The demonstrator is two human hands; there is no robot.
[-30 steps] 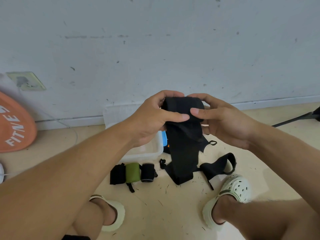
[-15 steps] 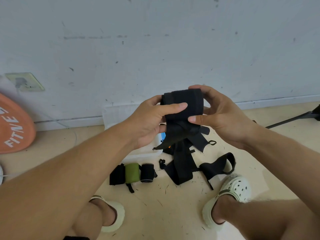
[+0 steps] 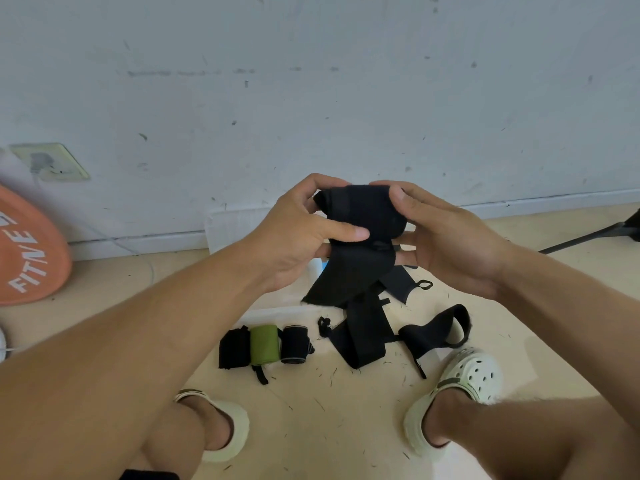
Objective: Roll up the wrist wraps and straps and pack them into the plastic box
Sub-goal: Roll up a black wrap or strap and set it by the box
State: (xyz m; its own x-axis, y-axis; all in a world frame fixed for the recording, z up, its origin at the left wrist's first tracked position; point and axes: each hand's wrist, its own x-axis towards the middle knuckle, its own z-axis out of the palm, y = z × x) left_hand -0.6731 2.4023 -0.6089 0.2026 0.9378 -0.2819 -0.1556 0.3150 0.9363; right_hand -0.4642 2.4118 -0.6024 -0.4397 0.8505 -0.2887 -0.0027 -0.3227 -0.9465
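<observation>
Only readable text is "FITNE" on the orange disc (image 3: pixel 27 251), cut off at the edge. My left hand (image 3: pixel 294 237) and right hand (image 3: pixel 446 244) both grip the half-rolled black wrap (image 3: pixel 360 216) at chest height. My arms mostly hide the plastic box (image 3: pixel 225 226).

I read only one piece of lettering: white capitals "FITNE" on the orange round disc (image 3: pixel 29 251) that leans at the far left against the wall, the word cut off by the picture's edge, with part of another white mark above it that I cannot make out. The blue item (image 3: pixel 324 265) in the plastic box (image 3: pixel 221 226) behind my hands is too hidden for me to read anything on it. I see no readable marks on the wraps, the shoes or the wall socket (image 3: pixel 52 163).
</observation>
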